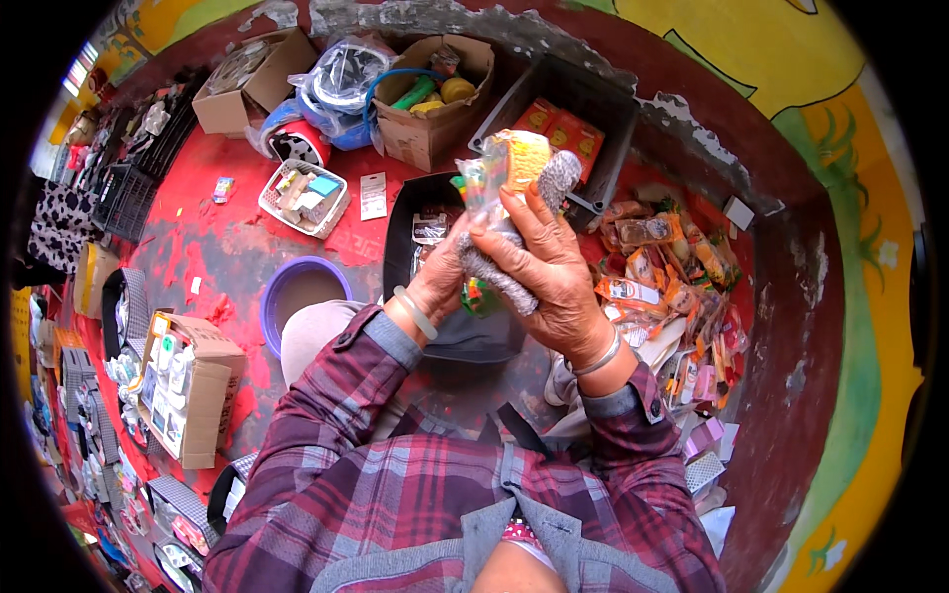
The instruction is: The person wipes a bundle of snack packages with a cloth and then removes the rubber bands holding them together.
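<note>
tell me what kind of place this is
Probably a street stall: goods are spread on a red floor, with cardboard boxes and piles of small packets. Both hands hold wrapped scrubbers.

Red floor (227,247), paint worn in patches. Far & right: dark red wall (791,326), chipped, w/ yellow-green mural (840,119) above. Daylight, even.

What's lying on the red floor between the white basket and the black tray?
In the head view, a small white card lies flat between the white basket and the black tray.
</note>
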### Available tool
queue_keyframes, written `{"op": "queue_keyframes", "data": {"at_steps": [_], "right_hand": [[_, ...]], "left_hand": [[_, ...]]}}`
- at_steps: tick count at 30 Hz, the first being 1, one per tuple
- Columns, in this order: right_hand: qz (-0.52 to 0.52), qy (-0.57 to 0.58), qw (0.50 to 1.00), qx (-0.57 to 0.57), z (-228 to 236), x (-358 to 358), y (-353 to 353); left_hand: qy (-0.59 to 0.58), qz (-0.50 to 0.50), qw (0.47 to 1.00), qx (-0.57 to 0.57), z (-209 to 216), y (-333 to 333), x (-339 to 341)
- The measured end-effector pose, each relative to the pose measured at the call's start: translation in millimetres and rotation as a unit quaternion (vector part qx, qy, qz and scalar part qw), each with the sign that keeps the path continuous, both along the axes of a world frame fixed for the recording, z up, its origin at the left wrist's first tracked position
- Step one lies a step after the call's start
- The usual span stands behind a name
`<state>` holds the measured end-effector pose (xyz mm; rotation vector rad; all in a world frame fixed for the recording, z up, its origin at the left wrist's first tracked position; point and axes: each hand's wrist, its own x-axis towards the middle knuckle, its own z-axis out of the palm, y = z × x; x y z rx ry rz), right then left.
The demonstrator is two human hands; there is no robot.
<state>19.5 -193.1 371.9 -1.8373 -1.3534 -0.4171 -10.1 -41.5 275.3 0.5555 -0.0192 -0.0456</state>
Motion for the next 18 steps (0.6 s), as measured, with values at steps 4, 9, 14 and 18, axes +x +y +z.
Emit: {"op": "queue_keyframes", "data": {"at_steps": [4, 9, 14, 18], "right_hand": [[-0.026, 0.011, 0.999, 0.03, 21.2, 13.9, -13.3], [-0.106, 0.06, 0.99, 0.072, 25.8, 39.2, -33.4], [-0.028, 0.184, 0.978, 0.09, 10.3, 38.8, -30.1], [0.057, 0.154, 0.986, 0.007, 7.1, 17.2, -14.9]], "left_hand": [[-0.038, -0.063, 0.988, 0.135, 13.6, -11.7, -6.5], [-0.018, -0.123, 0.984, 0.128, 21.4, -31.3, -12.9], [0.012, -0.064, 0.995, 0.071, 7.4, -31.8, -8.6], [0.065, 0.005, 0.996, -0.066, -33.0, -7.1, 4.6]]}}
